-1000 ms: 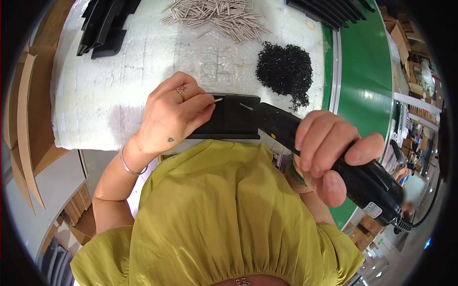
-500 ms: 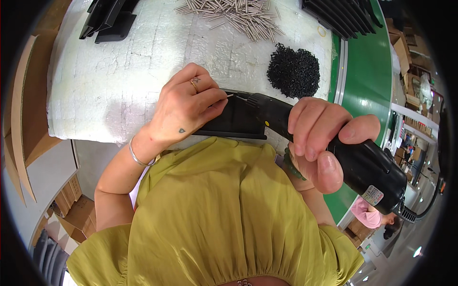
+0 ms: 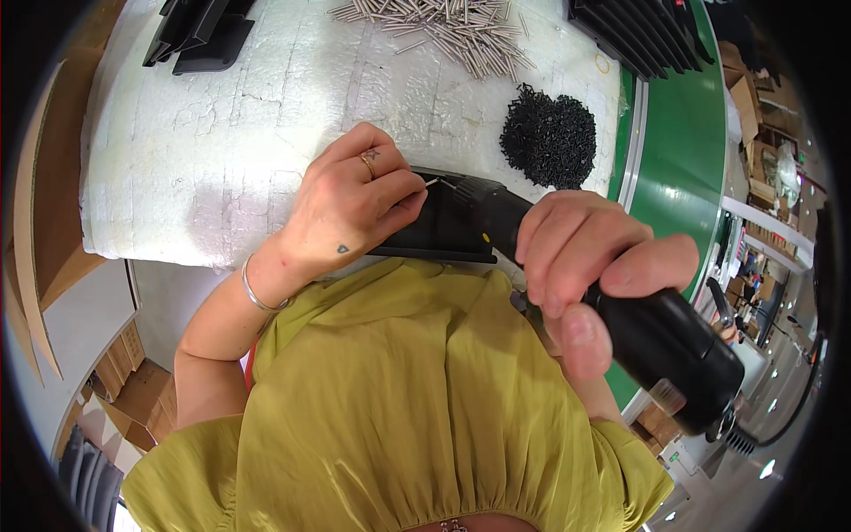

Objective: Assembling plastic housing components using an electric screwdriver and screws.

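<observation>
My right hand (image 3: pixel 594 262) is wrapped round a black electric screwdriver (image 3: pixel 674 350), with its nose angled up and left. The thin bit reaches toward the fingertips of my left hand (image 3: pixel 363 191). Those fingers are closed in a pinch on a slim metal pin (image 3: pixel 433 183), whose tip points at the bit. Whether pin and bit touch I cannot tell. Under both hands lies a black panel (image 3: pixel 443 226) with a raised rim, close to my body and partly covered by the left hand.
White foam wrap (image 3: pixel 204 151) covers the work surface. A heap of metal pins (image 3: pixel 452 31) and a pile of small black screws (image 3: pixel 550 137) lie beyond my hands. Black parts (image 3: pixel 638 31) stand far right, others (image 3: pixel 199 40) far left. A green tabletop (image 3: pixel 678 151) borders the right side.
The screwdriver's rear end has swung down and slightly left with my right hand. My left hand stays almost in place, its pinch unchanged.
</observation>
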`<state>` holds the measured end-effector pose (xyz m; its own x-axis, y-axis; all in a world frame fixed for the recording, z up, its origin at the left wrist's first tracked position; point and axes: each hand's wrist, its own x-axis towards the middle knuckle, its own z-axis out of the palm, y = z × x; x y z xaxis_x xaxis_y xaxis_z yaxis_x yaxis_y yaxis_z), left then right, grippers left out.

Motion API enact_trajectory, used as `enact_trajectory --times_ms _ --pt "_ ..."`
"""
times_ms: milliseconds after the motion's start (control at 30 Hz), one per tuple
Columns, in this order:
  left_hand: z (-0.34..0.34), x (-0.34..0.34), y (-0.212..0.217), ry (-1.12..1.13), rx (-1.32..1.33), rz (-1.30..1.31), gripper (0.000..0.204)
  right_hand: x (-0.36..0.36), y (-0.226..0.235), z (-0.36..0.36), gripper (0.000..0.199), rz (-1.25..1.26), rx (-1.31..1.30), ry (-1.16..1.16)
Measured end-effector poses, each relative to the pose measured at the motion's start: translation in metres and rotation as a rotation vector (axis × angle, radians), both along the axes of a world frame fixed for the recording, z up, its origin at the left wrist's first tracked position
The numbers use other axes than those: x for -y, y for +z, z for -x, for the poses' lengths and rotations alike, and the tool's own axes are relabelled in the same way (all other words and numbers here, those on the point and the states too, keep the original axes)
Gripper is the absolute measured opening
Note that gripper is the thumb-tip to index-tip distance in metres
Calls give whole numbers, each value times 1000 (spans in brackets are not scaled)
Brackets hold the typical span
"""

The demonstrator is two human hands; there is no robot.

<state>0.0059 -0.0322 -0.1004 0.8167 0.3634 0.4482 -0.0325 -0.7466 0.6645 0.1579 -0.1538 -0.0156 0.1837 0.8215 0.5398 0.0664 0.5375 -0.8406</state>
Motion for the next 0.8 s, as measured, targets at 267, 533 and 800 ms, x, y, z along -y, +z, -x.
enact_trajectory --times_ms 267,533,800 --pt "4 2 -5 -22 -17 21 12 -11 6 4 29 75 135 133" --pt "5 4 -5 -39 -30 22 12 -13 3 12 27 90 95 70" --pt "4 12 24 -89 -157 -5 28 24 29 -26 33 -74 -88 -35"
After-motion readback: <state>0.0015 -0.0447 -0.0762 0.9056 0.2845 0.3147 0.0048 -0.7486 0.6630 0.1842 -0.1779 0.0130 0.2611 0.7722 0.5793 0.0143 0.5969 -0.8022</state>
